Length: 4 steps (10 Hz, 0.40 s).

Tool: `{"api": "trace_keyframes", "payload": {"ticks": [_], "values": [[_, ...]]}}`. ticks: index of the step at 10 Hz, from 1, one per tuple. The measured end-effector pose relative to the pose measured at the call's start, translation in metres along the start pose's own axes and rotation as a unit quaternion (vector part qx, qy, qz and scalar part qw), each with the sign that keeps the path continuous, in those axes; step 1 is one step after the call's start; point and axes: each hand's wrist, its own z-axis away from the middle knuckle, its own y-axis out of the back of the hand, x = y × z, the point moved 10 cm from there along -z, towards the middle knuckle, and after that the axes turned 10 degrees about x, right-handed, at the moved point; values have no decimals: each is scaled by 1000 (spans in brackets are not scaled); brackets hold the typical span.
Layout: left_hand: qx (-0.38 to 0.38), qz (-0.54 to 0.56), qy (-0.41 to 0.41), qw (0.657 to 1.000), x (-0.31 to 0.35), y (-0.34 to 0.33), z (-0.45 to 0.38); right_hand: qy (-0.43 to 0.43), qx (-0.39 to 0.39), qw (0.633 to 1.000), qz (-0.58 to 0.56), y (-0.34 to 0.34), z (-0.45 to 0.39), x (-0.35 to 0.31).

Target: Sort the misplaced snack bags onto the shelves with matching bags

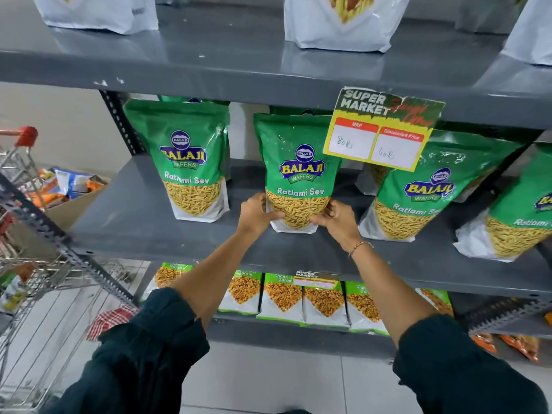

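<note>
A green Ratlami Sev bag stands upright on the middle grey shelf. My left hand grips its lower left corner and my right hand grips its lower right corner. Matching green Ratlami Sev bags stand on the same shelf: one to the left, one to the right, and another at the far right edge. More green bags stand behind them, mostly hidden.
A yellow price tag hangs from the upper shelf edge. White bags stand on the top shelf. Green-and-white chana bags fill the lower shelf. A shopping cart with mixed snack bags and a cardboard box stands at left.
</note>
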Motion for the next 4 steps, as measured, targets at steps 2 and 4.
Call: {"api": "trace_keyframes", "payload": {"ticks": [2,4], "values": [[-12,1,6,1000,-8,-6,-5,-2,-2,1000,7,-1,1,6],[-28,-38,2,999,-2,-10,10,11,-11,998,55,-4,13,4]]}}
